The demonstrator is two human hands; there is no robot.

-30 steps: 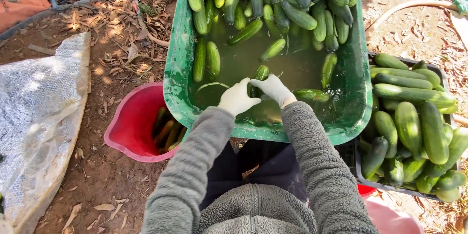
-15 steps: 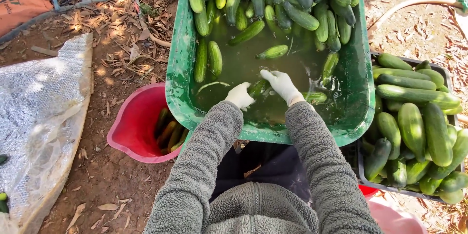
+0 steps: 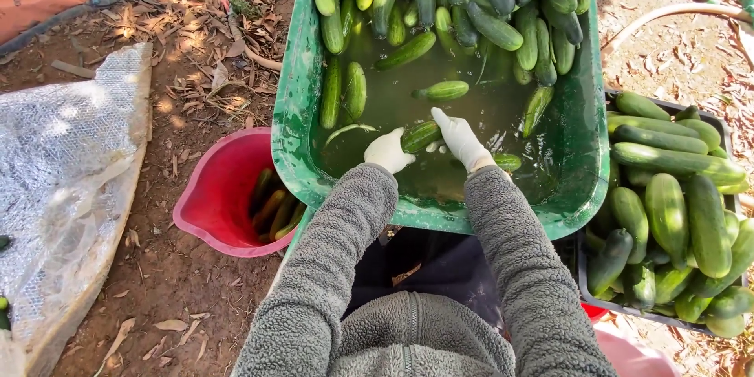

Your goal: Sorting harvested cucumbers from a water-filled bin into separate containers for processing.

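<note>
Green tub (image 3: 292, 110): largest item, fills the twelve o'clock half of the view; murky water in its near end, a heap of cucumbers at its far end.
Black crate (image 3: 726, 135): at three o'clock, just beside the tub, packed with cucumbers.
Plastic sheet (image 3: 63, 165): at nine o'clock, on the dirt, well apart from the work.
Red bucket (image 3: 206, 196): at eight o'clock, touching the tub's near-left corner; a few yellowed cucumbers inside.
Left hand (image 3: 388, 151): white glove, at the waterline; fingers curled around the near-left end of the held cucumber.
Right hand (image 3: 459, 138): white glove, fingers pressed together and laid along the cucumber's far-right end.
Held cucumber (image 3: 420, 136): between both hands, at the water surface in the tub's near end.
Key relation: its long axis runs from eight o'clock to two o'clock; it lies at one o'clock from the left hand and at nine o'clock from the right. Both hands touch it; neither is clearly nearer.
</note>
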